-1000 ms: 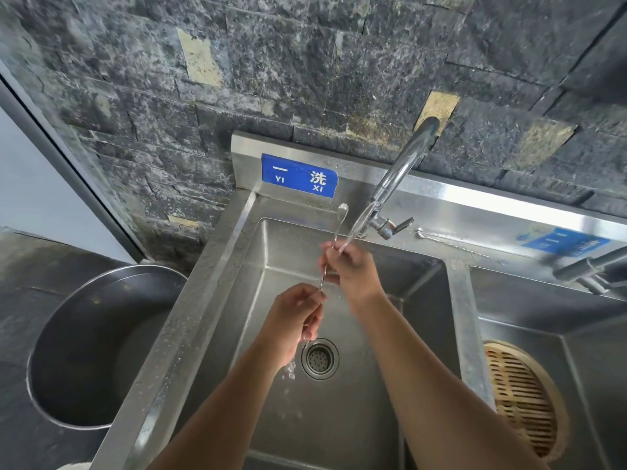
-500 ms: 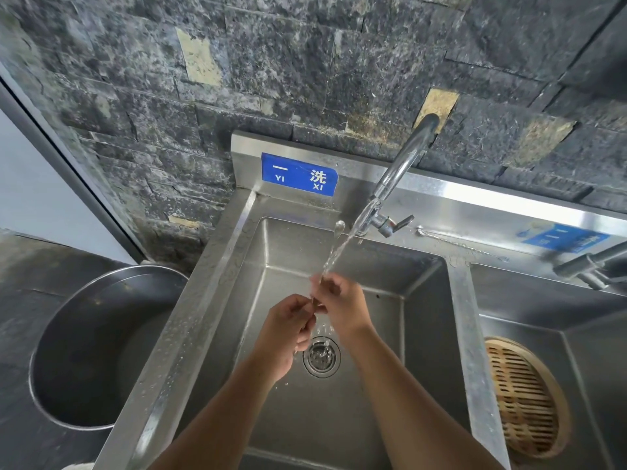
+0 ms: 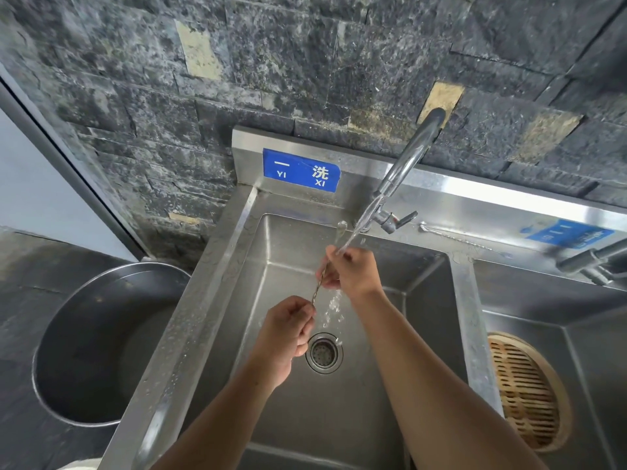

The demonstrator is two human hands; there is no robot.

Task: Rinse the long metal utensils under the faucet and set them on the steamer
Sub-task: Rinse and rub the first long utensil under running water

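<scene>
The long, thin, silver metal spoon (image 3: 341, 228) stands tilted in the middle of the frame, under water from the curved silver faucet (image 3: 407, 161). Your left hand (image 3: 288, 334) pinches its bottom end. Your right hand (image 3: 353, 269) is curled round the stem higher up, where the water lands. So this spoon is getting its rinse and is not yet on the round bamboo steamer (image 3: 526, 395) at the lower right. Another thin metal stick (image 3: 454, 237) lies on the ledge at the right, maybe waiting for its wash.

A rough dark stone wall (image 3: 305, 62) backs the steel sink unit (image 3: 509, 198), dark floor (image 3: 20, 293) at left.
</scene>
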